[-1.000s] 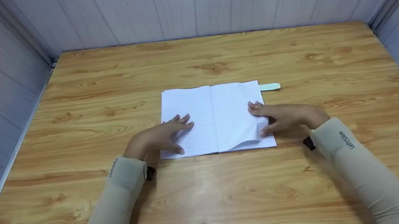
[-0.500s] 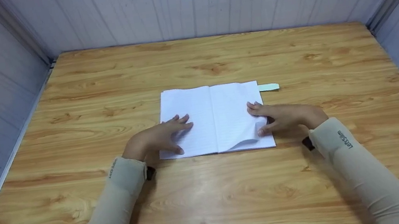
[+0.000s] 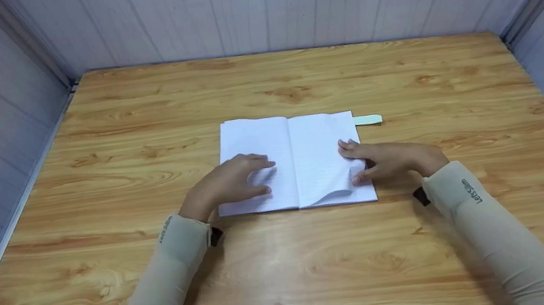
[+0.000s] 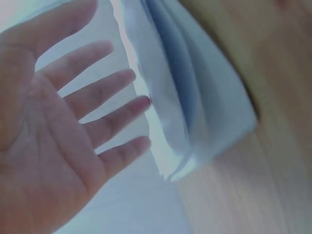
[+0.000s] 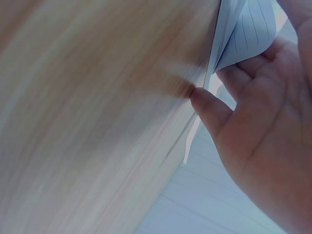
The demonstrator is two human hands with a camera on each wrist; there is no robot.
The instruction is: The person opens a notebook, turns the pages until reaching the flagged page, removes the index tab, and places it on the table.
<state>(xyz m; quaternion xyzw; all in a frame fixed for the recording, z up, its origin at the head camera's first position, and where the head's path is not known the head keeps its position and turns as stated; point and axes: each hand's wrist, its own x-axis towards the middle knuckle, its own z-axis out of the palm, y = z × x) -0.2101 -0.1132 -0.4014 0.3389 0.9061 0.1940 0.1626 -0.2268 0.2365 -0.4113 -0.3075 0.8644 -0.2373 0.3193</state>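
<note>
An open notebook [image 3: 262, 140] with ruled white pages lies flat on the wooden table. My left hand [image 3: 233, 180] is over its left page, fingers spread and holding nothing; whether the tips touch the paper I cannot tell. In the left wrist view that palm [image 4: 44, 141] shows, with the notebook's edge beyond the fingertips. My right hand [image 3: 384, 156] is at the right edge, fingers on the upper side of the page and thumb by its lifted lower corner. In the right wrist view this curled page [image 5: 253, 34] sits between fingers and thumb, and the little finger is near the table.
A pale green strip [image 3: 368, 120] sticks out past the notebook's upper right edge. White panelled walls [image 3: 260, 7] enclose the table [image 3: 291, 275] at the back and both sides. Both forearms wear beige sleeves [image 3: 497, 231].
My left hand has shifted to the right over the left page, and its fingers have drawn closer together. The right hand stays with the lifted page corner.
</note>
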